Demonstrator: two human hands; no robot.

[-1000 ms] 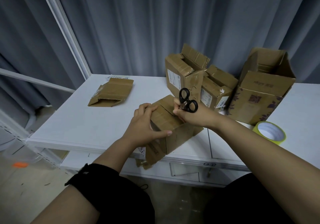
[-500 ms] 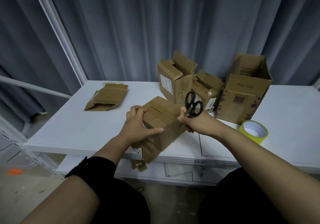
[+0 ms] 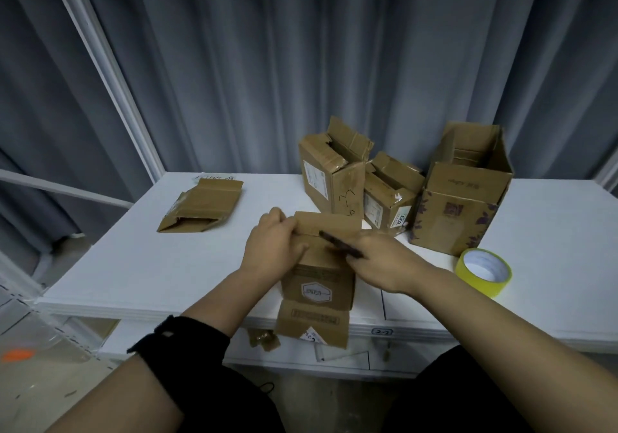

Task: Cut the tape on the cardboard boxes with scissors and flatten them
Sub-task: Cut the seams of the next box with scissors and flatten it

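A hexagonal emblem is printed on the front of the small cardboard box [image 3: 317, 294], which is stood at the near edge of the white worktop [image 3: 133, 258]. The characters inside the emblem are too blurred to be read, as is the printed line on its lower flap, which is hung over the edge and bears a white sticker at one corner. The box's raised upper flap is held at its left end in the curled grip of the left hand [image 3: 272, 248]. The dark scissors [image 3: 337, 247] are clasped in the grip of the right hand [image 3: 381, 262] and laid across the top of the box. "2-7" is written on a tag [image 3: 383, 331] on the worktop's front edge. Behind, three opened boxes are grouped closely: a tall box [image 3: 329, 178] with a white shipping label and pen scribbles, a middle box [image 3: 388, 198] with a sticker reading "002", and a large box [image 3: 461, 195] printed with purple leaves and illegible writing. Only folded inner flaps are seen inside them. A flattened box [image 3: 204, 208] is laid to the left, and a roll of yellow tape [image 3: 483, 270] to the right.
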